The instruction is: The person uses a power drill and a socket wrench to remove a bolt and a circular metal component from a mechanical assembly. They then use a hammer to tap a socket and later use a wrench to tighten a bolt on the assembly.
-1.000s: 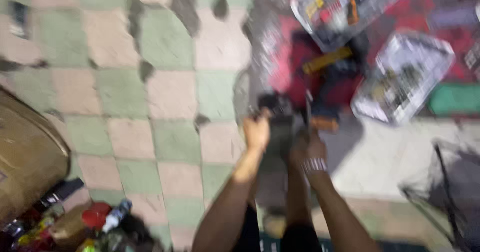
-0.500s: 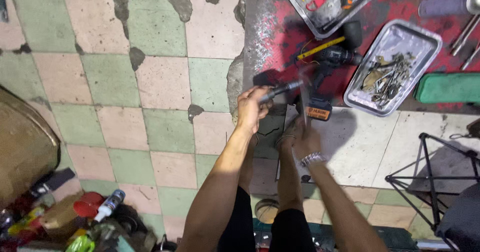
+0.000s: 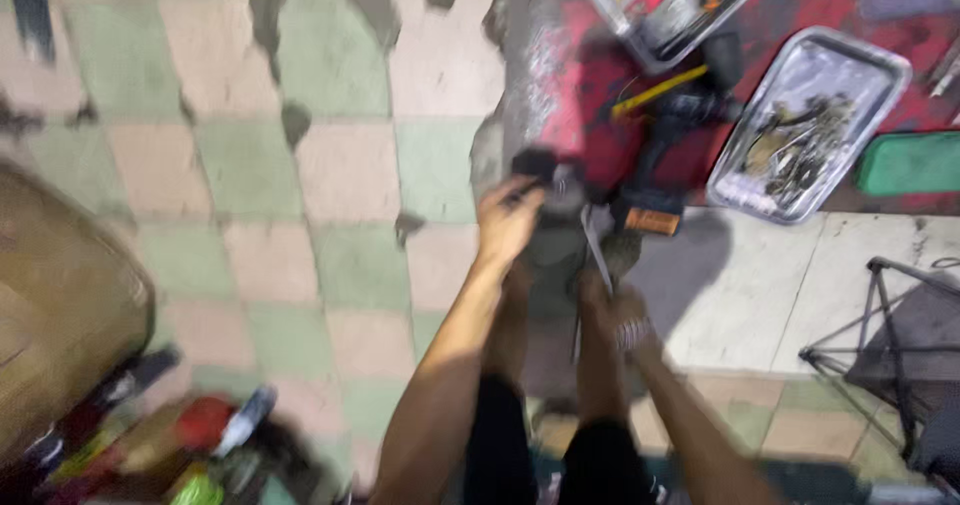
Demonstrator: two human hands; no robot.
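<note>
The left hand (image 3: pixel 508 220) has its grip closed on a dark tool (image 3: pixel 545 170) — the right hand (image 3: pixel 612 305) holds a thin metal strip (image 3: pixel 597 245). Work seems mid-step over the tiled floor (image 3: pixel 330 165); next calls for steadying both pieces.

Checkered tile floor (image 3: pixel 340 175) w/ red mat (image 3: pixel 800 25), 2 metal trays (image 3: pixel 860 75), green box (image 3: pixel 910 163).

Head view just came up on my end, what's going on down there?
A person crouches over a worn green and cream checkered tile floor. The left hand grips a dark tool handle; the right hand holds a thin grey metal piece pointing upward. The picture is blurred, so I cannot tell what either tool is. Just beyond the hands lie a black cordless drill with an orange base and a shiny metal tray of small dark parts.
</note>
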